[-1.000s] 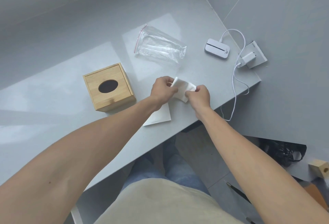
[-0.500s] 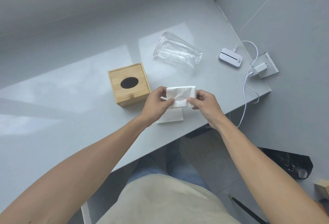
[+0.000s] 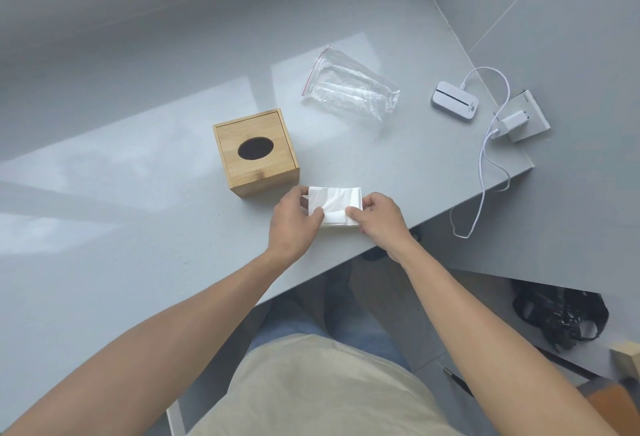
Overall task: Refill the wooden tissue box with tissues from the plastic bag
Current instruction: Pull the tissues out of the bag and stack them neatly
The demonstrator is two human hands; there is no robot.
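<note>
- You see the table (image 3: pixel 138 262) in a plain pale grey, with lighter whitish patches of reflected light.
- The wooden tissue box (image 3: pixel 256 155) is honey-brown with a fine grain, and its oval opening is very dark.
- The tissues (image 3: pixel 334 205) between your hands are pure white, without any print.
- The plastic bag (image 3: pixel 349 92) is clear and colourless, with a thin red line along its mouth.
- The small device (image 3: pixel 454 101) is white with a dark stripe across the top.
- The charger (image 3: pixel 512 123) and its cable (image 3: pixel 483 172) are white.
- Your shirt (image 3: pixel 311 390) is light beige, and the trousers (image 3: pixel 377 335) are blue.
- The wall (image 3: pixel 571 19) is grey with thin pale lines.
</note>
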